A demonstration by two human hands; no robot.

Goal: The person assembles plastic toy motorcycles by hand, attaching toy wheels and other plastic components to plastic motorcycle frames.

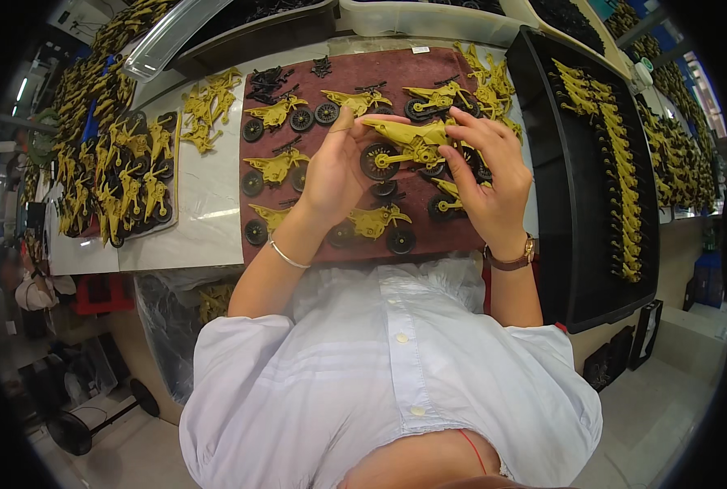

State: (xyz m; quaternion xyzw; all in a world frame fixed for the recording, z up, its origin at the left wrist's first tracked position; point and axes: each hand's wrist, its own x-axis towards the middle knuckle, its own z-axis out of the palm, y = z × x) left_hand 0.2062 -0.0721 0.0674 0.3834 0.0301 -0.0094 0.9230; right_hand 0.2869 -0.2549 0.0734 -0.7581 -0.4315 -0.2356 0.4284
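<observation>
A yellow toy motorcycle (416,143) with black wheels is held between my hands above a dark red cloth (339,69). My right hand (494,167) grips its right end, thumb in front and fingers over the top. Around its left end curls my left hand (337,173), thumb raised and fingers partly hidden behind the yellow body. Beneath and around lie similar toy motorcycles, among them one at the upper left (275,112), one at the left (276,167) and one nearest me (373,220). Some have loose wheels (401,240) beside them.
On the right stands a black tray (547,244) with a row of yellow parts. Loose yellow parts (209,110) lie left of the cloth. Farther left, a tray holds several assembled motorcycles (123,175). Bins (257,41) of black parts line the back; a clear tube (172,37) juts in.
</observation>
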